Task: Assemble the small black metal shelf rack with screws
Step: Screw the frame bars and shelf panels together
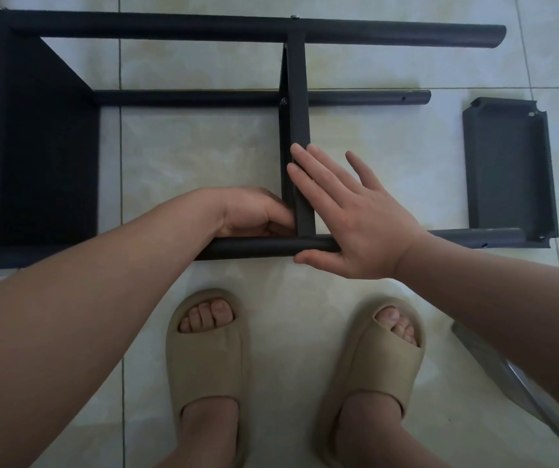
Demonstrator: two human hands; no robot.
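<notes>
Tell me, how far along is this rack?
Roughly two thirds, I'd judge. Done: the end shelf and middle shelf stand joined to the far pole, a screw showing on the middle one. In hand: the right hand lies flat against the middle shelf and near pole, while the left hand curls at that joint, fingertips hidden. Left: the loose shelf lies unattached on the floor.

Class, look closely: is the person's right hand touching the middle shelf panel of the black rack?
Touching. The head view shows the right hand spread flat, with its fingertips lying directly on the middle shelf panel and no floor visible between them.
</notes>
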